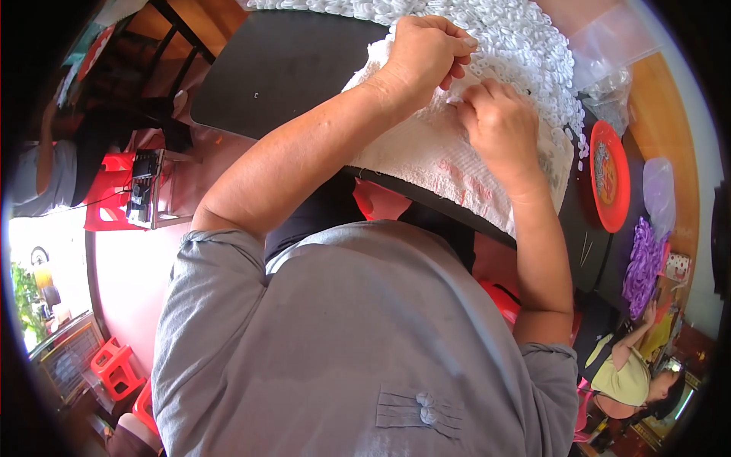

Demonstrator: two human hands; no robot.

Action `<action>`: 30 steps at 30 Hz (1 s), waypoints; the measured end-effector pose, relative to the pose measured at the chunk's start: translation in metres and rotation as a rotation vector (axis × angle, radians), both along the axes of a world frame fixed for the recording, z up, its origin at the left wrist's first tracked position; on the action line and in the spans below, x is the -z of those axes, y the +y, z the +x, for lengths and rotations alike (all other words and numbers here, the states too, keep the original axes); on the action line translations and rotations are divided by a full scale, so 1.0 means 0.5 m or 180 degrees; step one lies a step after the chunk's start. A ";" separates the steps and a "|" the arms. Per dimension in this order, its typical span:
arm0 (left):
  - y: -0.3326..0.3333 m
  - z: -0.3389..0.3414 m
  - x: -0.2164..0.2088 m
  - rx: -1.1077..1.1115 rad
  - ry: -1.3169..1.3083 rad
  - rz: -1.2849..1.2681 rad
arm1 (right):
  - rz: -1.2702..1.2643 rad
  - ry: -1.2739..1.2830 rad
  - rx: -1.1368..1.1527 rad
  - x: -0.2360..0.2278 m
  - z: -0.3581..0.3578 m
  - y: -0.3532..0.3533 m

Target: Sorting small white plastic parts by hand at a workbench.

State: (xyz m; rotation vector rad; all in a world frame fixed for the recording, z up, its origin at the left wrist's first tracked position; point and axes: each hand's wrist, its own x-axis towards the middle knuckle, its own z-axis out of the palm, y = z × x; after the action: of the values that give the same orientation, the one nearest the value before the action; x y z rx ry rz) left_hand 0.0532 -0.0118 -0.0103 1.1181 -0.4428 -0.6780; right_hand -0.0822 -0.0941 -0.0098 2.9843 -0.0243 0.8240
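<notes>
My left hand [428, 59] is closed in a pinch above a cream towel [449, 156], its fingertips close to a large pile of small white oval pieces [525, 46]. What those fingertips hold is too small to make out. Just below and to the right, my right hand [502, 126] is pinched over the towel, fingers curled down. A bit of white shows at its fingertips, but its kind cannot be told. The two hands are apart. Several loose white pieces lie around the right hand's fingers and along the pile's edge.
The towel lies on a black table [289, 68]. To the right are a red dish [609, 175] of small bits, thin metal sticks [585, 253], a purple bundle [645, 266] and clear plastic bags [609, 95]. Another person [620, 373] sits at far right; red stools [116, 369] stand lower left.
</notes>
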 end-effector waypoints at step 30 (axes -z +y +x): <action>0.016 0.021 -0.016 -0.0568 0.0275 0.0044 | 0.1194 0.0428 -0.0652 -0.012 0.045 -0.002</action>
State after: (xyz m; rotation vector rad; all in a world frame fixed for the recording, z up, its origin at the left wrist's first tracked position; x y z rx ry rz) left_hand 0.0637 -0.0040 -0.0021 1.1222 -0.2615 -0.5707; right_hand -0.0598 -0.0951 -0.0038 3.4370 0.1509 0.7000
